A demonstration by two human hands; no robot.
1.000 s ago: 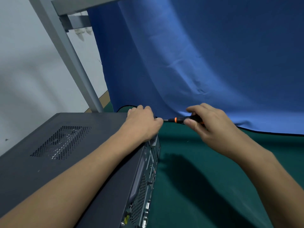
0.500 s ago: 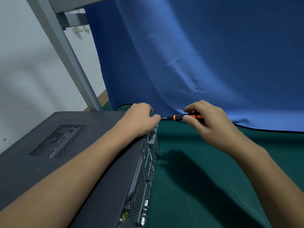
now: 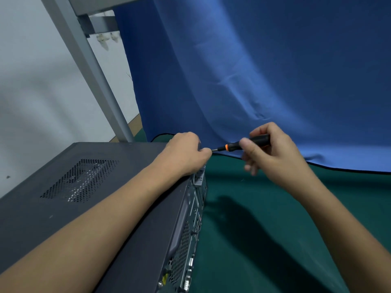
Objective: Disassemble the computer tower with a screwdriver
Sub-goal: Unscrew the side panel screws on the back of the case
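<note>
A dark grey computer tower (image 3: 110, 187) lies on its side at the left, its rear panel of ports and vents facing right. My left hand (image 3: 186, 154) rests on the tower's far top corner, fingers curled over the edge and hiding the spot the tool touches. My right hand (image 3: 273, 153) grips a black screwdriver (image 3: 243, 143) with an orange collar. Its thin shaft points left and its tip meets the left hand's fingertips at the corner of the case.
A green cloth (image 3: 275, 218) covers the table to the right of the tower. A blue cloth backdrop (image 3: 254, 70) hangs behind and drapes onto the table. A grey metal frame post (image 3: 88, 70) slants up behind the tower, with a white wall at the left.
My right hand has shifted its hold, so more of the black handle shows. The screwdriver stays at the tower's corner. My left hand stays on the corner.
</note>
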